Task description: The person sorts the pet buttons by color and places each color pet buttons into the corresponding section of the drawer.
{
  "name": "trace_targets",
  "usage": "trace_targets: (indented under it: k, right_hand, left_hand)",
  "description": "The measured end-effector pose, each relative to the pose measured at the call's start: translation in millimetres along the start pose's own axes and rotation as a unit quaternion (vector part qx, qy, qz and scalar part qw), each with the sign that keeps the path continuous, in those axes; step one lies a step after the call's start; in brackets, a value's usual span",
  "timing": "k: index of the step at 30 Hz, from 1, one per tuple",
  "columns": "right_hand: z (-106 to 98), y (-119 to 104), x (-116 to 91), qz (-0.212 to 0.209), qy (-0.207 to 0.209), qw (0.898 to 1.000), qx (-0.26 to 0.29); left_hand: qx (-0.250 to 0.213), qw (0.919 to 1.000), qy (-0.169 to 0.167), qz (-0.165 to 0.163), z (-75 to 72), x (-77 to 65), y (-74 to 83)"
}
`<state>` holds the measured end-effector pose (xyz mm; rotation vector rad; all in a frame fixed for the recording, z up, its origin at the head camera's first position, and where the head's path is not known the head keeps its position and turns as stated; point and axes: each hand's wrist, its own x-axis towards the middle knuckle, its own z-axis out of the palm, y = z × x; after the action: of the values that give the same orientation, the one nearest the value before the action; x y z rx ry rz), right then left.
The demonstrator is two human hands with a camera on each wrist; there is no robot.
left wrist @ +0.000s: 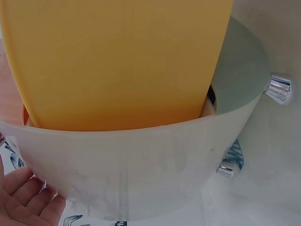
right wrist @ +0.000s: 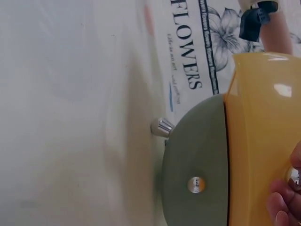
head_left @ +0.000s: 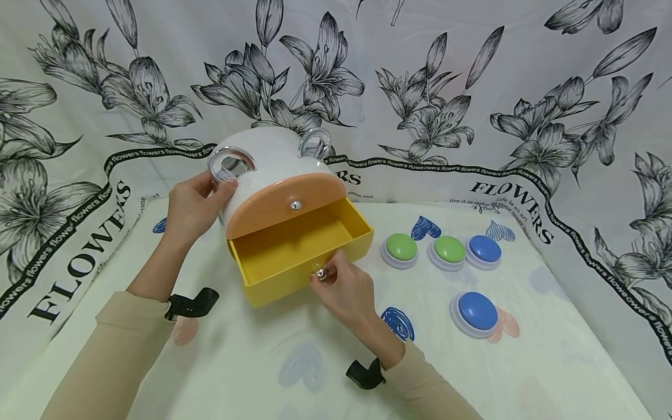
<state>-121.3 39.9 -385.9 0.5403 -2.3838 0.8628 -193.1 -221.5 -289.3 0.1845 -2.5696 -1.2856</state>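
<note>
A rounded white toy-like drawer cabinet point(head_left: 268, 151) with two round chrome-rimmed parts on top stands tilted toward me. Its orange upper front point(head_left: 286, 204) bears a silver knob. Below that, a yellow drawer point(head_left: 294, 245) is pulled out, its bare floor showing. My right hand point(head_left: 349, 289) pinches the drawer's silver knob point(head_left: 321, 273) between thumb and fingers. At the cabinet's left side, my left hand point(head_left: 191, 207) grips the body by the left chrome rim, thumb in front, fingers partly hidden behind. The right wrist view shows the green lower front point(right wrist: 197, 155) and a chrome foot point(right wrist: 162, 127).
Right of the cabinet lie two green push buttons point(head_left: 401, 247) point(head_left: 449, 249) and two blue ones point(head_left: 484, 249) point(head_left: 477, 311), all on white bases. A pale cloth with printed hearts point(head_left: 301, 367) covers the table. A flower-printed curtain point(head_left: 420, 116) hangs behind.
</note>
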Motion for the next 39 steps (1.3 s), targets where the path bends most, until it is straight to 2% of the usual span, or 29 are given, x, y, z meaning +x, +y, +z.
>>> trace_targets:
  k: [7,23,29,39]
  right_hand:
    - [-3.5,-2.1,-5.2,-0.002,-0.003,1.0,0.0]
    - [-8.9,-2.3,-15.5,-0.022,0.023,0.999,-0.008]
    - [-12.7,-1.8,-18.9,-0.019,0.015,1.0,0.001]
    - [-15.5,0.0,-22.1,-0.023,0.013,1.0,0.003]
  left_hand:
    - [0.018,0.9998,0.012,0.006,0.6,-0.6,0.2]
    - [0.001,1.0,0.007,0.0,1.0,-0.3,0.0]
    - [0.013,0.9998,0.014,0.004,0.6,-0.4,-0.1]
    - [0.007,0.9999,0.009,0.003,1.1,-0.5,0.1]
